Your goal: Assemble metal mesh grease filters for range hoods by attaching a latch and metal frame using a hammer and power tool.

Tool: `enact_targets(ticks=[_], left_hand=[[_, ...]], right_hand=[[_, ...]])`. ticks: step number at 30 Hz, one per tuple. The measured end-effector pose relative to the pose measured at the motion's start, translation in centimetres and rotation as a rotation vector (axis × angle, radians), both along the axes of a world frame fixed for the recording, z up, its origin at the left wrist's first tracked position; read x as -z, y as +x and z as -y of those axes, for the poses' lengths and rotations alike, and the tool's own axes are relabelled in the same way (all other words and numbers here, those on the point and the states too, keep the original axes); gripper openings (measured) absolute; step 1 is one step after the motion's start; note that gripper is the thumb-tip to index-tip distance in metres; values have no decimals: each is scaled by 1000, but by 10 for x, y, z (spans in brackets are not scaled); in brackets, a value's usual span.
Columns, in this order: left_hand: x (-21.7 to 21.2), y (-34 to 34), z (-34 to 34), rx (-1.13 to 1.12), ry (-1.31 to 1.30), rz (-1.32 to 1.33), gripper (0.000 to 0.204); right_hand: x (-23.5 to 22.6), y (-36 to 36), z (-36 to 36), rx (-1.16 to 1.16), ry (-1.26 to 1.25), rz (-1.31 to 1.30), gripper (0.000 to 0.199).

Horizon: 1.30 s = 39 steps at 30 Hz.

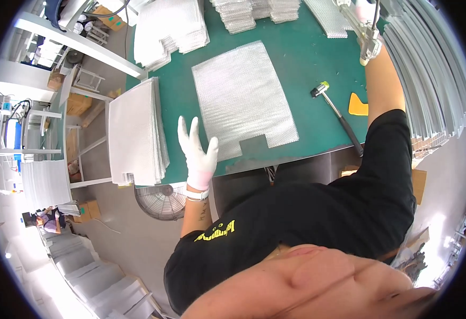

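My left hand [197, 157], in a white glove with a pinkish cuff, is raised over the near left part of the green table [307, 64]. Its fingers are spread and hold nothing. Beside it lies a flat silver mesh sheet [243, 93] with a notch in its near edge. My right arm stretches to the far right, where only a little of my gloved right hand [365, 10] shows. A grey metal fixture [370, 43] with a cable covers the wrist area; the fingers are hidden, so I cannot tell whether they grip anything.
Stacked mesh sheets stand at the left [134, 130] and far side [169, 26]. A black-handled mallet [342, 119] and a yellow scraper-like piece [357, 105] lie on the right. Long grey sheets [429, 69] line the right side. A floor fan [161, 202] stands below the table's left edge.
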<state>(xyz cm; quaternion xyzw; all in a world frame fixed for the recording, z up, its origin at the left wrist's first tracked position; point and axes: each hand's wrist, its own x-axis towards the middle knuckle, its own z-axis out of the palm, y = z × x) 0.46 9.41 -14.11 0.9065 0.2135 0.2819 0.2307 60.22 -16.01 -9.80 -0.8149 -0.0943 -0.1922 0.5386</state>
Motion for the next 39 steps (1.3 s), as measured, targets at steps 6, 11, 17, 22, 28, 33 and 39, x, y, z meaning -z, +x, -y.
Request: enact_targets(ticks=[6, 11, 17, 22, 28, 33, 39], left_hand=[[-3, 6, 10, 118, -72, 37, 59], [-15, 34, 23, 275, -288, 72, 47], [-25, 66, 44, 572, -402, 25, 48], [-15, 50, 39, 517, -463, -25, 48], [-1, 48, 35, 518, -514, -76, 48], [-11, 75, 42, 586, -654, -82, 47], [-19, 136, 57, 763, -1416, 493, 42]], right_hand=[[-28, -60, -13, 37, 482, 480, 71], [-25, -143, -48, 50, 743, 625, 61], [18, -87, -17, 109, 188, 105, 86], [-50, -90, -30, -123, 752, -168, 62], [-97, -111, -29, -168, 1362, -13, 54], [-52, -143, -37, -295, 711, 572, 66], [14, -310, -79, -628, 745, 307, 103]])
